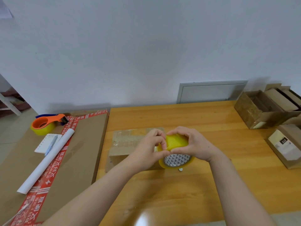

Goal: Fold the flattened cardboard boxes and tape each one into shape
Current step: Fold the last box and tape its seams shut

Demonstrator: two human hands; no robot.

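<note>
A small folded cardboard box [125,144] with clear tape across its top stands in the middle of the wooden table [211,185]. Just right of it, over the box's near right corner, a yellow tape roll [176,149] with a patterned white core is held up. My right hand [190,144] grips the roll over its top. My left hand [149,147] pinches at the roll's left edge with thumb and fingertips. Whether a tape end is lifted I cannot tell.
A big flat carton [78,152] with red printed tape lies left, bearing an orange tape dispenser [44,123], a notepad with pen [48,142] and a white paper roll [48,159]. Open brown boxes [260,110] and a labelled box [286,147] stand at the right.
</note>
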